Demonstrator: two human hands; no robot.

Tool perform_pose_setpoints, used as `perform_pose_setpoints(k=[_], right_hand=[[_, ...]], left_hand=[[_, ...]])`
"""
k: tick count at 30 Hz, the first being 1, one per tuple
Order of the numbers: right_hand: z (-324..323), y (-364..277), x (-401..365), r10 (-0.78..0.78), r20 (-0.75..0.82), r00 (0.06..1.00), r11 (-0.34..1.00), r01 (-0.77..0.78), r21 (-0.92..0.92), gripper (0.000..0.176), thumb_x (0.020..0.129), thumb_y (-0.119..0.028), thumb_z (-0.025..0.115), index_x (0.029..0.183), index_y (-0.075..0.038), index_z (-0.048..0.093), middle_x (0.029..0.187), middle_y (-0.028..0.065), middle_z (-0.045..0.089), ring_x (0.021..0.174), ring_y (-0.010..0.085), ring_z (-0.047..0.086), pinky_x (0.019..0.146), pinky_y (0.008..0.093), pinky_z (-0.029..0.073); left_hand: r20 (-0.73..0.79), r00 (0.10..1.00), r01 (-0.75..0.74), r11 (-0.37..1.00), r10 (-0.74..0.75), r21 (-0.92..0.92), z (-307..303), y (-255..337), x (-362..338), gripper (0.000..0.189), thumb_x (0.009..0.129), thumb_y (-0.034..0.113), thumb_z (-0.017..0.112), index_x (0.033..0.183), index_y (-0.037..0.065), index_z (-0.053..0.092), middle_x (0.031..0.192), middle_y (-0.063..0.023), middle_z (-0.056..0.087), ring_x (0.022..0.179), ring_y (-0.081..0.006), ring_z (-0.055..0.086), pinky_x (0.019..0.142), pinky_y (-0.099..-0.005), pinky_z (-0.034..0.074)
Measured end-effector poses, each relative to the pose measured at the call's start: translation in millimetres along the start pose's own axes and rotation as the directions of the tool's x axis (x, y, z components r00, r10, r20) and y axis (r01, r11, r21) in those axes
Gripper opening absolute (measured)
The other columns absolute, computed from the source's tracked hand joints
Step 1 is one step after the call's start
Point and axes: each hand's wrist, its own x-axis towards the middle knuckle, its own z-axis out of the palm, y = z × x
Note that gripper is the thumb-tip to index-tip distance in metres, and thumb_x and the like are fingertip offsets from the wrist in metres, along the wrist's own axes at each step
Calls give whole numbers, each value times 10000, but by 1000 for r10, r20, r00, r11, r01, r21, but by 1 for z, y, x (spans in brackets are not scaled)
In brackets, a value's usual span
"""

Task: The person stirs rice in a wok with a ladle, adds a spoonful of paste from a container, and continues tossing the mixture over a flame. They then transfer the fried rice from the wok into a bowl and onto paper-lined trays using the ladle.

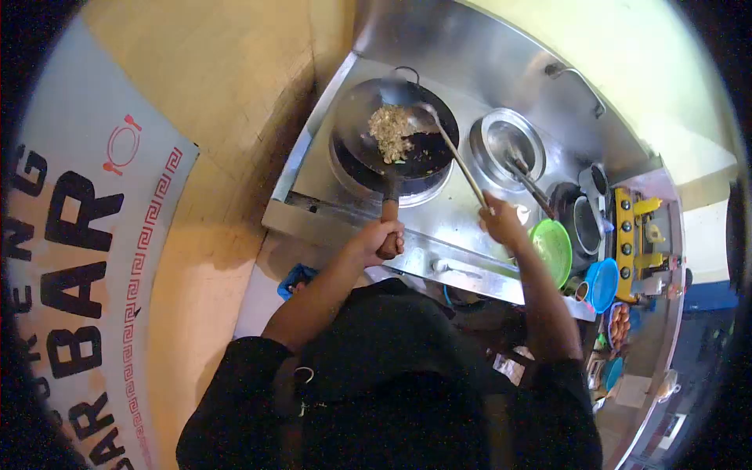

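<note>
My left hand (379, 237) is closed around the wooden handle of a dark wok (356, 121), which sits over a burner ring on the steel stove. Brown, rice-like food in small bits (389, 131) lies in the wok, with a green piece near its lower edge. In my right hand (502, 220) is the end of a long-handled ladle (464, 166). Its head rests inside the wok at the right side of the food; the exact shape of that head is blurred.
Right of the wok, a metal pot (485, 149) holds another utensil. Farther right are a green basin (558, 249), dark pans (586, 225), a blue container (602, 285) and a yellow panel with knobs (624, 235). A steel backsplash (486, 59) rises behind; a lettered banner (86, 258) stands left.
</note>
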Motion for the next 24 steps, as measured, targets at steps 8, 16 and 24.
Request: perform_pose_setpoints(k=[8,16,24], right_hand=[[4,-96,-13,174,295,940,930,-58,-364,602,854,-112,433,1408,-72,202,914,322,589,779,410,627,700,491,505],[-97,-75,-44,-20,124,992,687,103,-719,468,895,-165,430,1353,-207,341,869,204,581,702,334,625,578,419,521],[-46,-34,-4,87,168,982,936,-23,-351,529,827,-163,530,1331,-136,372,887,271,608,817,403,614,685,476,504]], left_hand=[[-22,998,65,992,-63,113,-27,15,13,141,800,108,598,720,31,512,587,-70,517,492,-173,534,479,-342,488],[-115,991,-42,983,63,181,55,-7,-23,170,802,109,574,672,13,522,563,-94,542,455,-218,531,440,-354,446],[-57,998,32,999,-31,27,8,8,0,132,812,104,581,722,43,506,568,-64,505,490,-180,525,483,-342,468]])
